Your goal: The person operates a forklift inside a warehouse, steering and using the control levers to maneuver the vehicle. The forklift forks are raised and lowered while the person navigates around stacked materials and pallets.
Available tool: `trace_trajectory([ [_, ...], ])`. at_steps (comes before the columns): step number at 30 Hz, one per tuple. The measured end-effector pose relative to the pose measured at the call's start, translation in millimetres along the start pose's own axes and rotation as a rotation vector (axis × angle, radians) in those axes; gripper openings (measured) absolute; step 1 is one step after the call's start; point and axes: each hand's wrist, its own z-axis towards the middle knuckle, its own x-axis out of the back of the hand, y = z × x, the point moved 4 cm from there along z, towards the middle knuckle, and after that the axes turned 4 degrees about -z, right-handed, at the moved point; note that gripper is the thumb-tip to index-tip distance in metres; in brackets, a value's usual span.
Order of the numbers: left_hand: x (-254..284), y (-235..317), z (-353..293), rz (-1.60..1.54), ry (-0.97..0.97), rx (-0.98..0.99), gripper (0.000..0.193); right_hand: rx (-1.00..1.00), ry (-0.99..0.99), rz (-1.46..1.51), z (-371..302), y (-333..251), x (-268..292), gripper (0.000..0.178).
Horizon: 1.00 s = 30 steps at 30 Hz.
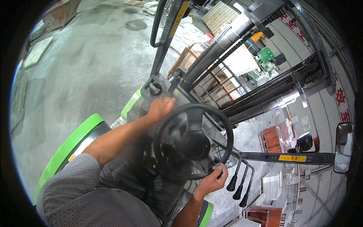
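Under the right hand (212,181), the likely stiff wheel (195,145) is clasped by its rim (left hand (161,109): grip cannot be told)

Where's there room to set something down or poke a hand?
Biggest is the concrete floor, between the green fender and the pale slab farther left. The steering wheel has a gap left of its middle. Its edge is crowded: left hand upper left, right hand lower right, near three levers.

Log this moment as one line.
left hand: beside steering wheel, upper left; right hand: at lower-right rim; three levers: right of wheel
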Motion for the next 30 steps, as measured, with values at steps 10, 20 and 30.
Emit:
trace_trajectory([
  [10, 4.4, -5.8, -8.0, -0.067, 0.052, -0.004, 0.049, -0.001, -0.092, -0.041, 8.8, 12.2, 14.3, 0.018],
  [20, 2.1, -18.6, -28.2, -0.124, 0.077, 0.072, 0.052, 0.123, 0.136, -0.386, 25.3, 83.5, 85.4, 0.023],
  [30, 1.9, -36.3, -30.4, -0.330, 0.084, 0.160, 0.046, -0.105, 0.104, -0.180, 82.9, 80.6, 52.6, 0.033],
])
